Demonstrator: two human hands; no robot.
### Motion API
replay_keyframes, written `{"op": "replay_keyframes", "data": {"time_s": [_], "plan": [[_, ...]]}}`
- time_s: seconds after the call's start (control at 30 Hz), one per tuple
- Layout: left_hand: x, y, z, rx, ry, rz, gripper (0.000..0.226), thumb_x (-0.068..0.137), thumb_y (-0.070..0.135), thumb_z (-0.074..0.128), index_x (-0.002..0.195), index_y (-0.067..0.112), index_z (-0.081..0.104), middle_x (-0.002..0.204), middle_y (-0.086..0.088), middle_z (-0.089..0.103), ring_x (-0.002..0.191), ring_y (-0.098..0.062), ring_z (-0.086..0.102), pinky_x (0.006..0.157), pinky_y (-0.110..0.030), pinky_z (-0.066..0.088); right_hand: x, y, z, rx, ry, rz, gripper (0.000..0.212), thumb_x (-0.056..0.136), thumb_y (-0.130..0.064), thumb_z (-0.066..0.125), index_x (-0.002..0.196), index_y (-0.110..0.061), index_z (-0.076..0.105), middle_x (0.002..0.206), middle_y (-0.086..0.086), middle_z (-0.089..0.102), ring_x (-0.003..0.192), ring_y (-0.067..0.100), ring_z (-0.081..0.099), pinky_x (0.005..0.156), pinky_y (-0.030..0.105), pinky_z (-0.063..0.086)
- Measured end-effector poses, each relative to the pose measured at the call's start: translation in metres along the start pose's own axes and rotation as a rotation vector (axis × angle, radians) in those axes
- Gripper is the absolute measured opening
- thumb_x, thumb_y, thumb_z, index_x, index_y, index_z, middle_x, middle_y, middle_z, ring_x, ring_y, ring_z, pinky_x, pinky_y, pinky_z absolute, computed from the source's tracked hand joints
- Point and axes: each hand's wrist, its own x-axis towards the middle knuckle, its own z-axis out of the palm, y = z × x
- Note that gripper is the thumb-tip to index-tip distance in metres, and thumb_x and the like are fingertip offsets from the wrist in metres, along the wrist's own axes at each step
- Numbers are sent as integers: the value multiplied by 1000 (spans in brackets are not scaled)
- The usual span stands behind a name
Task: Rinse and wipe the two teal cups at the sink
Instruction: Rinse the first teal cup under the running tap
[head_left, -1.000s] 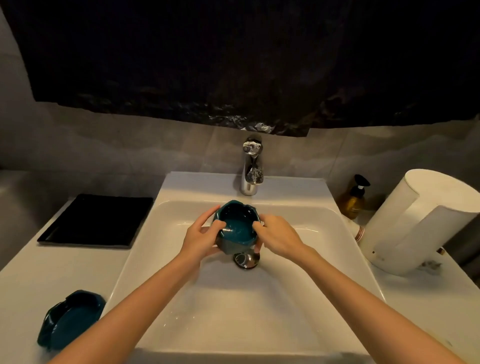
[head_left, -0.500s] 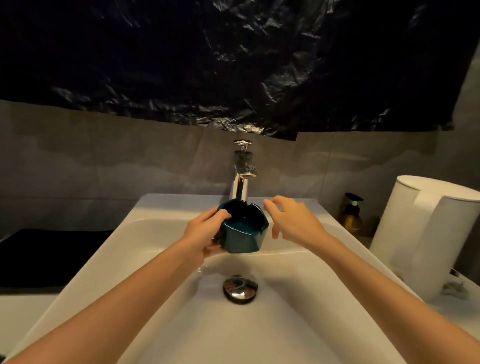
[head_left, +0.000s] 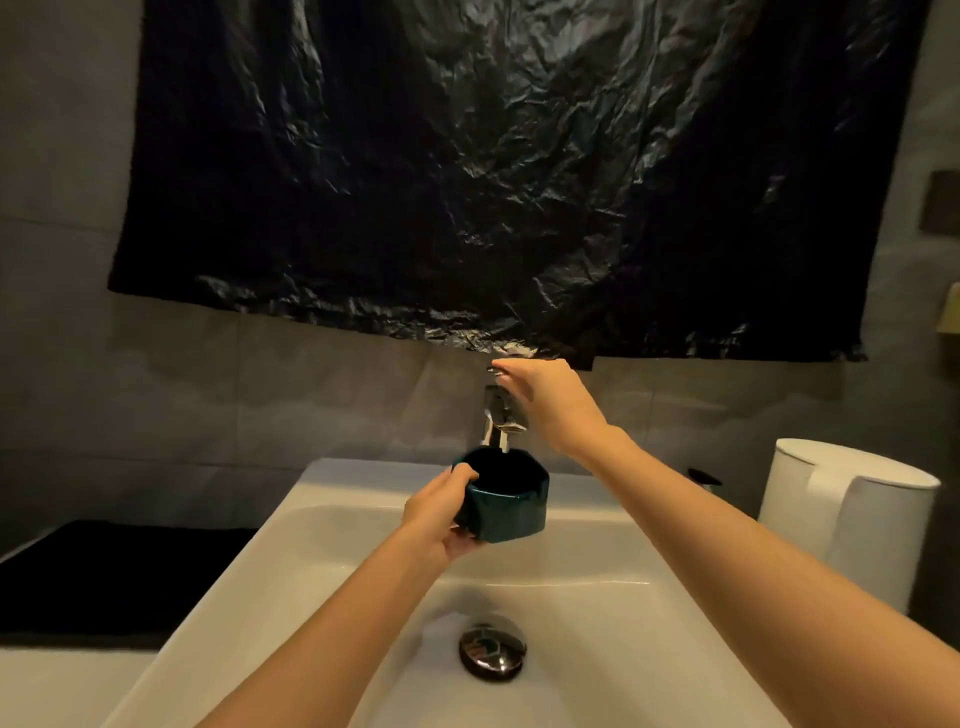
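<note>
- As the teal cup (head_left: 506, 512) stands upright just under the spout of the faucet (head_left: 498, 410), over the far part of the sink (head_left: 311, 519), the step in hand seems to be the rinsing of this one cup; the other cup is not in view.
- To do it well, I would open the water gently, keep the mouth of the cup centred under the spout, then tilt it so the water runs toward the drain plug (head_left: 492, 646).
- The left hand (head_left: 441, 512) grips the cup from its left side, the thumb on the rim and the fingers curled under the wall.
- The right hand (head_left: 550, 405) is higher and farther, its wrist bent down and its fingers laid over the lever (head_left: 501, 370); whether the thumb closes under it, I cannot tell.
- Outward: a black tray (head_left: 104, 571) at left, a white kettle (head_left: 852, 519) at right.
</note>
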Motion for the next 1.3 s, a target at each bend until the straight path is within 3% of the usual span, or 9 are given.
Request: {"op": "replay_keyframes", "data": {"time_s": [0.13, 0.3, 0.5, 0.67, 0.8, 0.93, 1.0, 1.1, 1.3], "plan": [[6, -2, -2, 21, 16, 15, 11, 85, 16, 65, 94, 15, 60, 112, -18, 61, 99, -35, 60, 60, -42, 58, 4, 6, 3, -185, 8, -98, 33, 99, -13, 48, 130, -16, 57, 120, 9, 67, 106, 32, 63, 82, 43, 54], [7, 1, -2, 74, 4, 48, 8, 87, 19, 64, 93, 16, 60, 109, -16, 61, 96, -32, 60, 47, -34, 56, 8, 3, 3, -203, 53, -85, 23, 96, -5, 52, 116, -8, 61, 107, 11, 71, 95, 32, 65, 72, 44, 55], [9, 3, -5, 124, -15, 79, 6, 88, 21, 63, 88, 20, 57, 110, -15, 60, 100, -33, 59, 51, -35, 57, 15, 6, 5, -188, 54, -21, 21, 91, 1, 56, 110, -7, 62, 100, 13, 71, 89, 33, 65, 67, 43, 55], [7, 1, -4, 155, -29, 90, 6, 89, 20, 63, 93, 20, 58, 111, -14, 60, 102, -33, 58, 56, -38, 57, 17, 7, 7, -170, 29, 5, 25, 95, -2, 52, 116, -11, 62, 105, 12, 70, 93, 33, 64, 73, 42, 54], [6, 0, -6, 175, -26, 112, 27, 89, 20, 63, 116, 17, 59, 112, -13, 60, 101, -31, 58, 54, -36, 57, 0, 1, -4, 161, 2, 110, 38, 102, -18, 42, 138, -14, 49, 130, 8, 61, 114, 24, 59, 93, 30, 45], [8, 1, -11, 134, -6, 154, 36, 88, 18, 64, 124, 15, 60, 112, -12, 60, 98, -28, 57, 58, -37, 56, -64, -4, -7, 250, 253, 144, 28, 95, -6, 47, 114, -11, 67, 110, 4, 70, 102, 17, 64, 90, 32, 50], [11, -1, -13, 122, 11, 189, 40, 88, 17, 64, 127, 16, 58, 111, -12, 61, 92, -27, 59, 59, -38, 57, -96, -9, -5, 196, 95, 107, 26, 92, -6, 48, 107, -14, 67, 105, 1, 69, 97, 18, 62, 95, 33, 47], [13, -4, -13, 140, 23, 242, 39, 88, 16, 64, 126, 20, 59, 112, -12, 62, 88, -25, 62, 57, -35, 56, -121, -15, 8, 29, -337, -71, 41, 87, -12, 49, 125, -24, 60, 128, -4, 59, 123, 19, 45, 111, 36, 35], [15, -9, -13, 260, -23, 249, 38, 89, 13, 62, 126, 23, 60, 110, -12, 62, 92, -28, 62, 58, -33, 57, -112, -7, 35, -262, -371, -319, 73, 85, -42, 61, 147, -15, 35, 148, 1, 43, 141, 21, 30, 118, 29, 2]]}}
